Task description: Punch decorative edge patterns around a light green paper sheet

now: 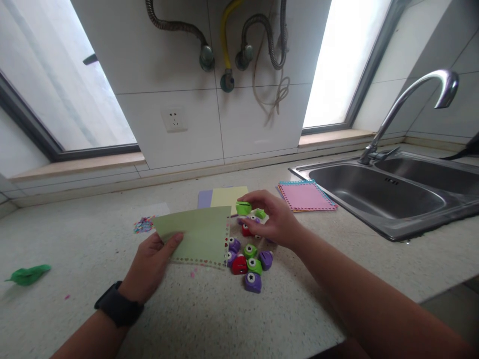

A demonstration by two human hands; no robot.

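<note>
Paper punches [249, 259] beside green sheet [198, 235], pink paper stack [306, 195] near sink [377, 192].

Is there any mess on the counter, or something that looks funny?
Yes. A small heap of colored paper bits lies spilled on the counter left of the green sheet, with a few pink specks below its punched edge. A crumpled green scrap lies alone at far left.
</note>
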